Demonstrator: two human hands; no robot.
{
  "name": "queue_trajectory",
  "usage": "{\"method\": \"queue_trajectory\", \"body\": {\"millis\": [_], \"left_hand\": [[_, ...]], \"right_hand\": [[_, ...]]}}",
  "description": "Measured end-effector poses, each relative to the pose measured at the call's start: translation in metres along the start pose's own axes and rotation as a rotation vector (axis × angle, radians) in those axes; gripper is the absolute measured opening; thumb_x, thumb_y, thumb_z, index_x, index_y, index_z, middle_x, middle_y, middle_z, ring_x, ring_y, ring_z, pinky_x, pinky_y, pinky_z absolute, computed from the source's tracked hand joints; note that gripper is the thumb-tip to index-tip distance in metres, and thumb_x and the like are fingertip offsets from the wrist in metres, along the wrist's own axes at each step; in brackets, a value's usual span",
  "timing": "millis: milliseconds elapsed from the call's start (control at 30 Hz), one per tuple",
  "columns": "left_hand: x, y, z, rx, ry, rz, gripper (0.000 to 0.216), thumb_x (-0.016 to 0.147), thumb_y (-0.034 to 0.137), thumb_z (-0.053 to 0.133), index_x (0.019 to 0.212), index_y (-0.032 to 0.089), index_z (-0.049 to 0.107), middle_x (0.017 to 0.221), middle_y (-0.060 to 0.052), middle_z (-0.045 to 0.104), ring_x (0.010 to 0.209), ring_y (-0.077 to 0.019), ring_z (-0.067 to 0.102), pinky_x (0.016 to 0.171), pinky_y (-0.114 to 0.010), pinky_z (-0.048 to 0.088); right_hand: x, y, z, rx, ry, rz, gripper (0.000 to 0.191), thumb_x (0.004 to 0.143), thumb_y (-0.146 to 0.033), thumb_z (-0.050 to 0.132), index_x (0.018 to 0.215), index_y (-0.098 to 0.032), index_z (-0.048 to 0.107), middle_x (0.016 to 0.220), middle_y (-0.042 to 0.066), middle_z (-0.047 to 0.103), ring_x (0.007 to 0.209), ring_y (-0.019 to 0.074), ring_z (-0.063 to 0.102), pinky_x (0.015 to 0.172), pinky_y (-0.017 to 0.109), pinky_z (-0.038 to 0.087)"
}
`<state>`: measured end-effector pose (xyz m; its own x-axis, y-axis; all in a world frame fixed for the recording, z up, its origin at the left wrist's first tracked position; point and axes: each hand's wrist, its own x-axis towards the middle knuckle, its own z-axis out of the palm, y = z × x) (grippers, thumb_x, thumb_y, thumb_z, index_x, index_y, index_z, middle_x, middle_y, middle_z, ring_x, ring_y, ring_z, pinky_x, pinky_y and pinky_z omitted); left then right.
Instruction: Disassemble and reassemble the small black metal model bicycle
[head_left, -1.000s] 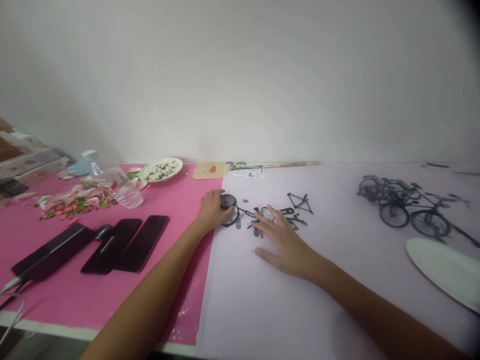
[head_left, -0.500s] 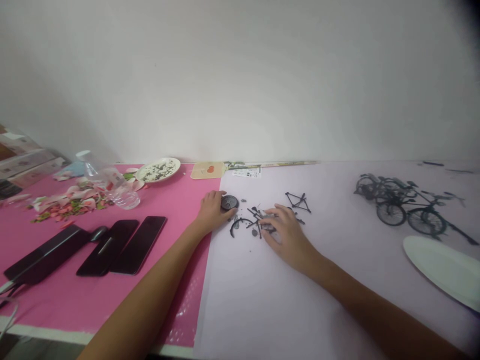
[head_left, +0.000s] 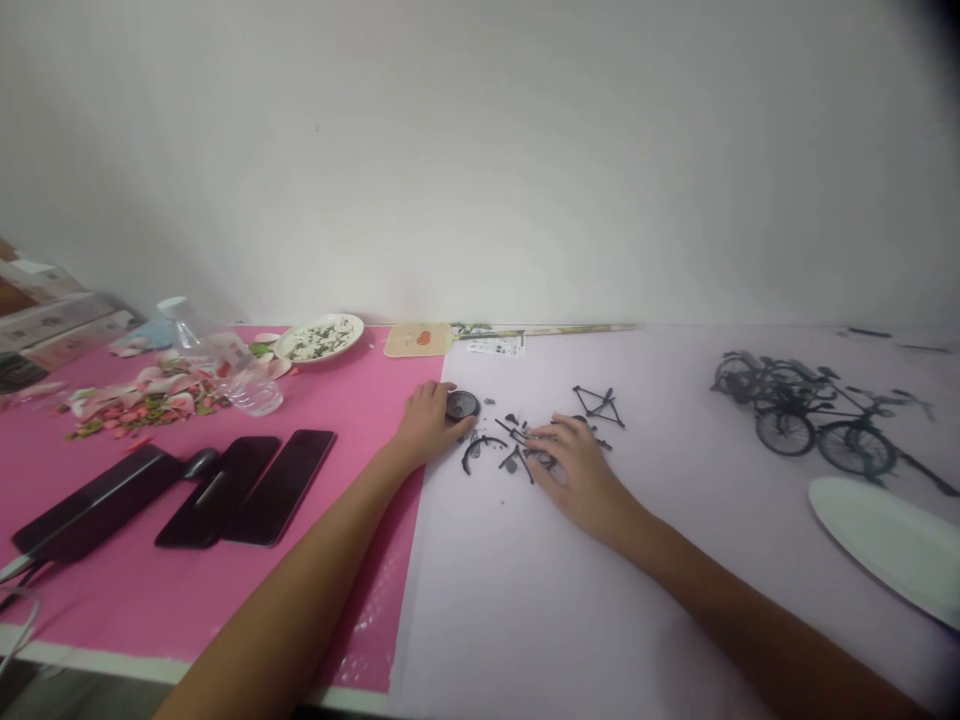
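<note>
My left hand (head_left: 425, 422) rests at the seam between the pink and white table covers, fingers curled around a small black wheel (head_left: 461, 405). My right hand (head_left: 579, 473) lies palm down on the white cover, fingertips pressed together on small black model parts (head_left: 517, 452). A curved black mudguard piece (head_left: 480, 447) lies between the two hands. A small black bicycle frame (head_left: 598, 404) sits just beyond my right hand.
Assembled black model bicycles (head_left: 810, 410) stand at the right, with a white plate (head_left: 885, 540) near them. On the pink cover lie dark phones (head_left: 247, 487), a plastic bottle (head_left: 225, 358), a dish of seeds (head_left: 319, 338) and a pile of shells (head_left: 142, 400).
My right hand went from spread flat to fingers gathered on the small parts and shifted slightly right. The mudguard piece now lies exposed between the hands. My left hand stays on the wheel.
</note>
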<state>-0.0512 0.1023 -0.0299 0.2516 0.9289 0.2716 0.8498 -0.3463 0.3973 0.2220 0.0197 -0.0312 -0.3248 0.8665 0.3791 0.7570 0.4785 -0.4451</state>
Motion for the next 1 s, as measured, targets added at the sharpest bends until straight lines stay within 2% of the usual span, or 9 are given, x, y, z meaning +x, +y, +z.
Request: {"method": "queue_trajectory", "body": {"millis": [367,467,633,767,1000], "left_hand": [[-0.001,0.0,0.001,0.008,0.005,0.02,0.057,0.091,0.054,0.063,0.136,0.02,0.054,0.127,-0.016,0.057,0.123,-0.0364,0.052,0.107,-0.054,0.042],[-0.001,0.0,0.001,0.011,0.004,0.02,0.057,0.091,0.053,0.063,0.136,0.019,0.054,0.128,-0.016,0.056,0.123,-0.0364,0.052,0.107,-0.053,0.042],[-0.001,0.001,0.0,0.023,-0.004,0.016,0.057,0.091,0.053,0.063,0.136,0.02,0.053,0.129,-0.015,0.056,0.124,-0.0355,0.052,0.108,-0.052,0.042],[-0.001,0.001,0.0,0.034,-0.007,0.022,0.057,0.092,0.054,0.062,0.136,0.019,0.053,0.129,-0.016,0.056,0.124,-0.0355,0.052,0.108,-0.052,0.042],[0.0,0.0,0.001,0.039,-0.008,0.031,0.056,0.092,0.053,0.062,0.135,0.018,0.054,0.127,-0.016,0.057,0.123,-0.0356,0.052,0.107,-0.052,0.043]], "right_hand": [[0.004,-0.003,-0.002,0.118,0.072,-0.03,0.024,0.101,-0.032,0.057,0.101,-0.028,0.081,0.111,0.01,0.071,0.129,0.0362,0.052,0.11,0.061,0.045],[0.005,-0.004,-0.003,0.157,0.119,-0.012,0.023,0.101,-0.032,0.058,0.102,-0.028,0.081,0.111,0.009,0.072,0.125,0.035,0.055,0.11,0.06,0.046],[0.005,-0.007,-0.007,0.258,0.225,0.058,0.023,0.101,-0.03,0.058,0.109,-0.029,0.08,0.116,0.008,0.069,0.113,0.0289,0.065,0.099,0.05,0.058],[0.004,-0.011,-0.01,0.334,0.23,0.084,0.022,0.102,-0.032,0.059,0.108,-0.029,0.08,0.115,0.007,0.069,0.105,0.026,0.068,0.087,0.044,0.062],[0.004,-0.014,-0.01,0.369,0.195,0.099,0.019,0.099,-0.025,0.063,0.113,-0.029,0.076,0.114,0.004,0.073,0.106,0.0238,0.069,0.097,0.042,0.058]]}}
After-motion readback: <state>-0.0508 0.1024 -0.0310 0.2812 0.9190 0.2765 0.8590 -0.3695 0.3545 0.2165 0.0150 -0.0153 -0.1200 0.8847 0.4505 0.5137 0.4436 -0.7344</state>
